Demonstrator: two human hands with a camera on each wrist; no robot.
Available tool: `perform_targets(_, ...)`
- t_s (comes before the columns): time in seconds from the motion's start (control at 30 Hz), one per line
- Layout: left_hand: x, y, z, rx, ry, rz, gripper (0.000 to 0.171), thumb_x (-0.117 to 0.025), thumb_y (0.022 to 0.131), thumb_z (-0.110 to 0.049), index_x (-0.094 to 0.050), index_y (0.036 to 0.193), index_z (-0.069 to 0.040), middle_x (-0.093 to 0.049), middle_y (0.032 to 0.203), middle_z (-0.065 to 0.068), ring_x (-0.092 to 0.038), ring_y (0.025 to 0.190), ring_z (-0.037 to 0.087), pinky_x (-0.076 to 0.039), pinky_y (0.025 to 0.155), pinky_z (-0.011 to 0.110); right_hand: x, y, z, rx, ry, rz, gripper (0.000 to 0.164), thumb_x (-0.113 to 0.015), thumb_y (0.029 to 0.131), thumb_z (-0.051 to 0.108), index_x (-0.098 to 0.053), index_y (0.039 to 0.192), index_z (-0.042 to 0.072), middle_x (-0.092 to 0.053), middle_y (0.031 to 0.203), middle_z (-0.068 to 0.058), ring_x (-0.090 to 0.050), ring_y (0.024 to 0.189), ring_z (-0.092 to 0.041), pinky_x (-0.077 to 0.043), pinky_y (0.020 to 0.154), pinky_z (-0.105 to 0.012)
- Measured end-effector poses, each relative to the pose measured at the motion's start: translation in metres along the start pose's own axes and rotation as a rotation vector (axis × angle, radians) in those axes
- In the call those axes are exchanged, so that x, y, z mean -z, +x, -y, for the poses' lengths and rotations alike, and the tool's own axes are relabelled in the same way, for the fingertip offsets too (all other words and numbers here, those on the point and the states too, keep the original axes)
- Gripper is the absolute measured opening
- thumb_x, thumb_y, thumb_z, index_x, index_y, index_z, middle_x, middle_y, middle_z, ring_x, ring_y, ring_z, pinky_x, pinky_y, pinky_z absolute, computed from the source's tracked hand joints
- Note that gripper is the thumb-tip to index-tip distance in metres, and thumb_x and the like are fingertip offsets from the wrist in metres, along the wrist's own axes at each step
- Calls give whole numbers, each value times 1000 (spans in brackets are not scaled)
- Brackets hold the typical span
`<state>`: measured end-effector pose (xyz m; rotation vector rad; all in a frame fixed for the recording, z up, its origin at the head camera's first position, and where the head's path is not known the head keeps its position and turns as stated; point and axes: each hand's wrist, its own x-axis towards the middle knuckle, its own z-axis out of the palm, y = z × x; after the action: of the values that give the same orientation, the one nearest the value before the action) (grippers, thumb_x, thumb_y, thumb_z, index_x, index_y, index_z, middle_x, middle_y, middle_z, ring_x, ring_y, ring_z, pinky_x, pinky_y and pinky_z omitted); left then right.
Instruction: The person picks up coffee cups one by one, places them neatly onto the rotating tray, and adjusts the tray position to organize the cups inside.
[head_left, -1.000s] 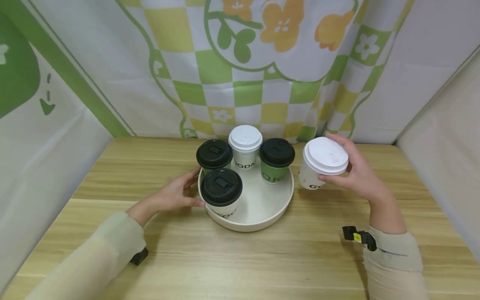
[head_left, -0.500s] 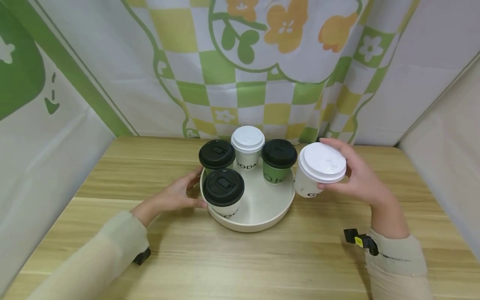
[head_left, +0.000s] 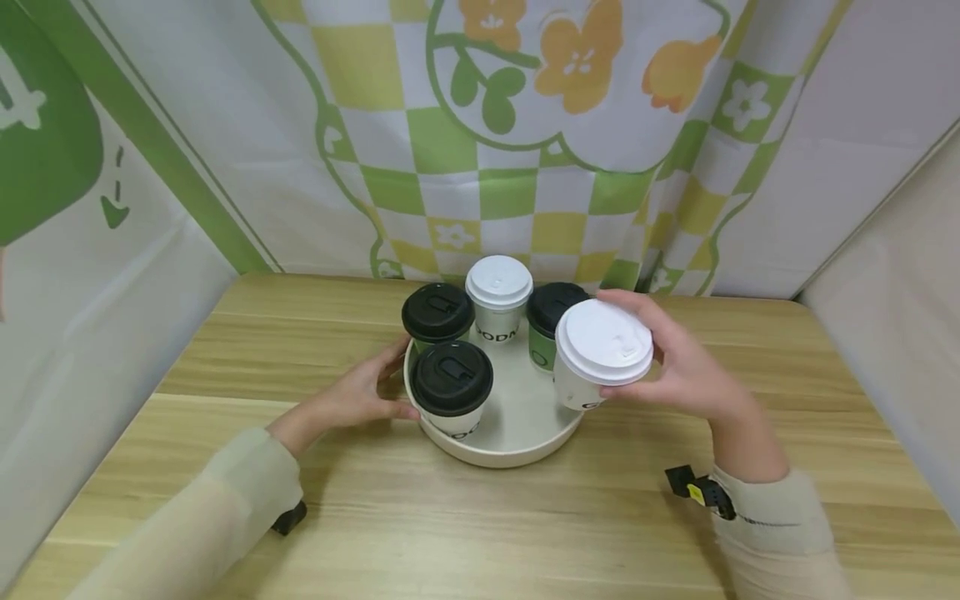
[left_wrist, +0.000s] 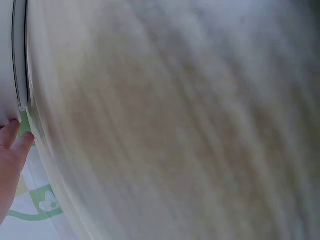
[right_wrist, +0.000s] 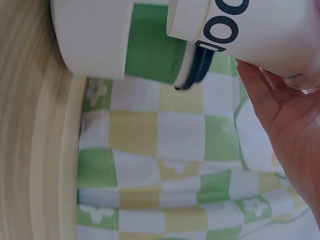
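A round cream tray (head_left: pixel 498 457) stands on the wooden table, bearing several lidded paper cups. My left hand (head_left: pixel 356 396) touches its left rim, thumb and fingers spread along the edge; fingertips (left_wrist: pixel 22 142) show against the tray in the left wrist view. My right hand (head_left: pixel 686 367) grips a white-lidded paper cup (head_left: pixel 603 342) from the right, over the tray's right side. In the right wrist view this cup's base is raised above the tray wall (right_wrist: pixel 87 37), near the green cup (right_wrist: pixel 155 45). It partly hides that black-lidded green cup (head_left: pixel 553 304) from the head camera.
On the tray, a white-lidded cup (head_left: pixel 498 283) stands at the back. A black-lidded cup (head_left: pixel 438 312) is at the back left, with another black-lidded white cup (head_left: pixel 452 379) before it. Behind the table (head_left: pixel 480 533) hangs a checked, flowered curtain (head_left: pixel 510 192).
My right hand has carried the white-lidded cup leftward, from beside the tray to above its right side. My left hand stays at the tray's rim. The head view has shifted slightly.
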<state>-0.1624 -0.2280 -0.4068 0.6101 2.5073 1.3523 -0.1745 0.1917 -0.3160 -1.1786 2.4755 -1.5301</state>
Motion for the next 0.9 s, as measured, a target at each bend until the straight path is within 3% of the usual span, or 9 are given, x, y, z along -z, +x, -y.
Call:
perform_targets(0.13,0,-1,1,-11,2,2,114,-86,78,-19,-9,156,7,-14,163,27,-31,144,47,-27,119,61,-10,3,0,9,9,24,103,-89,65,-5,-36,152,11,-42,149,-14,-50,127,-6,-49,100,-17)
perform_targets(0.63,0,0,-2,8,-13,15,115,-86,77,-19,-8,158,3,-14,165,22,-31,147,42,-26,121,55,-41,14,-6,3,32,116,100,-91,68,8,-36,152,16,-44,150,-10,-51,127,-12,-54,99,-26)
perform_targets(0.9,0,-2,-3,9,-17,20,115,-86,78,-22,-7,158,1,-12,165,22,-32,146,44,-27,121,56,-53,15,-12,5,11,150,97,-91,70,12,-37,150,12,-47,148,-11,-51,127,-16,-46,106,-23)
